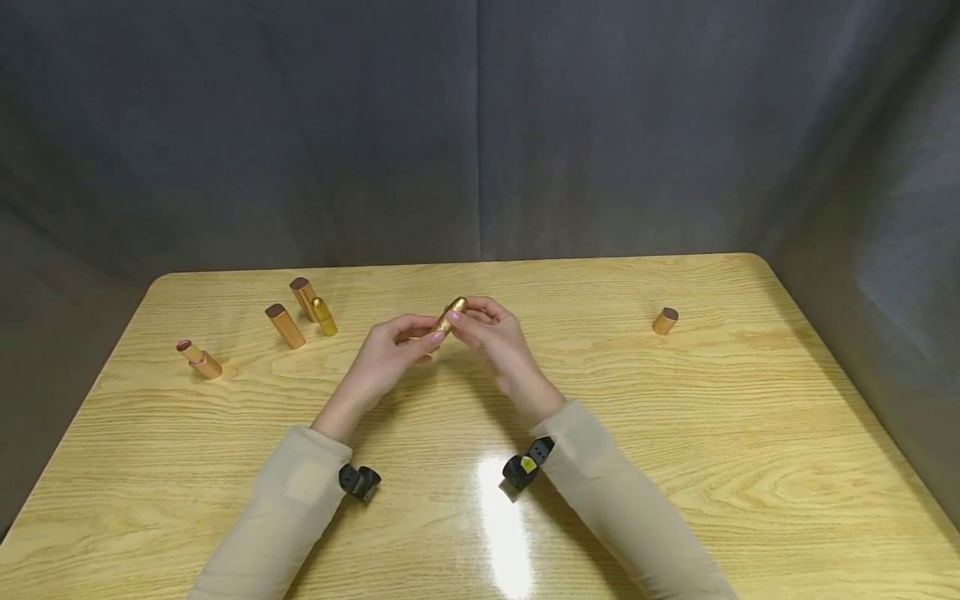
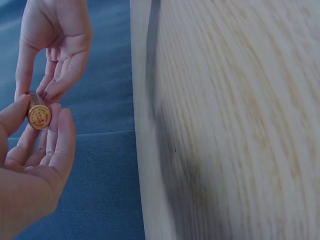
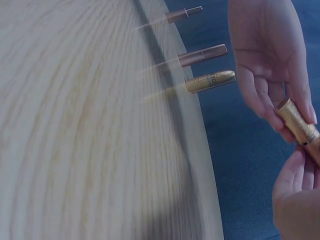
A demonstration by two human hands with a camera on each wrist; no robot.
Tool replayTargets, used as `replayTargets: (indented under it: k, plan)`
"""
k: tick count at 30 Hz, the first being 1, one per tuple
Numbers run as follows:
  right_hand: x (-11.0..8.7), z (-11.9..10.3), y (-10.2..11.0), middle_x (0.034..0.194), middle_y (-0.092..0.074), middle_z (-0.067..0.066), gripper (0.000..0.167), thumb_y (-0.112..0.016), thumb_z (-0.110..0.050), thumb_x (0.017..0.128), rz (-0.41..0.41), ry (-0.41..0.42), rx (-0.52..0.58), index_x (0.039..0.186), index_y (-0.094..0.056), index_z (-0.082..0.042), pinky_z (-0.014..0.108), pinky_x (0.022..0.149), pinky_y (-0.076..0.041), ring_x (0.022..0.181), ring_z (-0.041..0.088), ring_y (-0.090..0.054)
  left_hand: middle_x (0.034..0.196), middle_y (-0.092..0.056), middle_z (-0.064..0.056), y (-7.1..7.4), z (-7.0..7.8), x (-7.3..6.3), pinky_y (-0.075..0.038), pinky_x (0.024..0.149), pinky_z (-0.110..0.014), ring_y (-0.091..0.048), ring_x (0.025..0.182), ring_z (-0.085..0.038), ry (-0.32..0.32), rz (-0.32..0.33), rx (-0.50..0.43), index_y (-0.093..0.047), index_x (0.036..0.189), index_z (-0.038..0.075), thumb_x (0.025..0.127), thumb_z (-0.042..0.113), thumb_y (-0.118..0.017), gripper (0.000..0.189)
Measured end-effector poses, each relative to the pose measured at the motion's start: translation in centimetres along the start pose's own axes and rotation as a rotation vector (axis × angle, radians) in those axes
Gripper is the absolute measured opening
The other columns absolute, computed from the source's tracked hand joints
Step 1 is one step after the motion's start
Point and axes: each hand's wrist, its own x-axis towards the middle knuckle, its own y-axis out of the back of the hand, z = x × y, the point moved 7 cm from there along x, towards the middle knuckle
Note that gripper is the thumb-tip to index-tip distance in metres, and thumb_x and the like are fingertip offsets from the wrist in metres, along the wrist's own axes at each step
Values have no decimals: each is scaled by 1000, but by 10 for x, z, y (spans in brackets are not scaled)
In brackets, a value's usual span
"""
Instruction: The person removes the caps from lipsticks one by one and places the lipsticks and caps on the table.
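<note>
One gold tube (image 3: 299, 123), pinched between left hand (image 1: 382, 357), right hand (image 1: 501, 344)

Wood-grained counter (image 1: 750, 450) here, lipstick (image 1: 202, 362) standing left, two copper tubes (image 1: 286, 326) next, gold tube (image 1: 325, 317) close by, and a cap (image 1: 664, 322) far right

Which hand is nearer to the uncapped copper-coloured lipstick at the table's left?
Left. The left hand is to the right of the uncapped copper-coloured lipstick, apart from it; the right hand is farther right. Both hold the gold lipstick tube.
</note>
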Motion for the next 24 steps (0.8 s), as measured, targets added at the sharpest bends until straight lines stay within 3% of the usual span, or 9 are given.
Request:
replayTargets:
  k: [6, 11, 17, 24]
  plan:
    - [-1, -2, 1, 81, -66, -9, 24, -54, 7, 92, -33, -35, 34, 88, -59, -16, 14, 75, -53, 76, 2, -62, 129, -57, -22, -1, 4, -2, -55, 92, -39, -58, 116, -35, -15, -41, -13, -53, 131, -2, 97, 19, -56, 40]
    - [3, -13, 16, 82, -67, -9, 20, -53, 0, 94, -14, -47, 109, 88, -60, -18, 12, 73, -53, 76, 1, -64, 127, -58, -23, 1, -2, -5, -54, 94, -41, -58, 116, -36, -13, -63, 1, -53, 131, -2, 98, 17, -55, 38]
    - [5, -28, 27, 89, -69, -7, 16, -48, -1, 97, -40, -50, 138, 101, -57, -14, 14, 75, -54, 81, 3, -67, 126, -55, -23, 11, -16, -7, -53, 95, -43, -58, 115, -38, 23, -23, -38, -49, 133, -3, 97, 16, -57, 41]
    - [4, -32, 30, 87, -70, -7, 20, -45, 0, 97, -68, -62, 102, 108, -55, -13, 15, 77, -54, 82, 3, -68, 129, -52, -24, 18, -19, -9, -53, 95, -42, -58, 116, -37, 22, -26, -47, -47, 135, -4, 96, 16, -58, 45]
